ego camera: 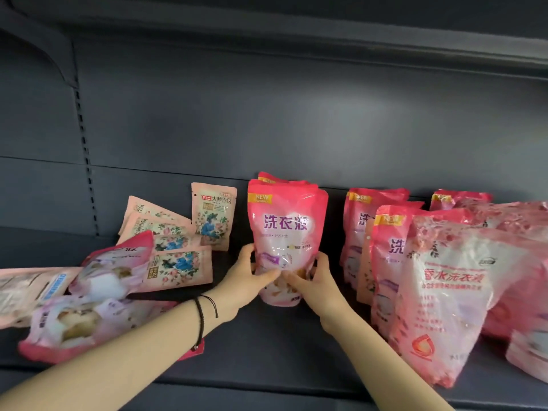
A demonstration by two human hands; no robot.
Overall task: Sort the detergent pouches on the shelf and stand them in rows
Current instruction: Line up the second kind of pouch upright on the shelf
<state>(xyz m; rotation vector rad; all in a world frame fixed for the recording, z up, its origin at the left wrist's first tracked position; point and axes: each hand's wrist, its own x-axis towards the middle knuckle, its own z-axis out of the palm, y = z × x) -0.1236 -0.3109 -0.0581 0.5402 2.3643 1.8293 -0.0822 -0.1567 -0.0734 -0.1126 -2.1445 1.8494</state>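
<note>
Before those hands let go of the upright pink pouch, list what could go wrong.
1. The left hand and right hand grip the pink pouch only low down; released, it may slump forward.
2. The left forearm crosses the fallen pouches at the front of the shelf; pulling back could drag one off.

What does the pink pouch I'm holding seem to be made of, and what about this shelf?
Pink detergent pouch: soft plastic film with a glossy finish; it shows glare patches and crinkles.
Shelf: probably painted metal, dark grey and matte. The flat, even surface and the slotted upright suggest this, though coated board cannot be ruled out.
</note>
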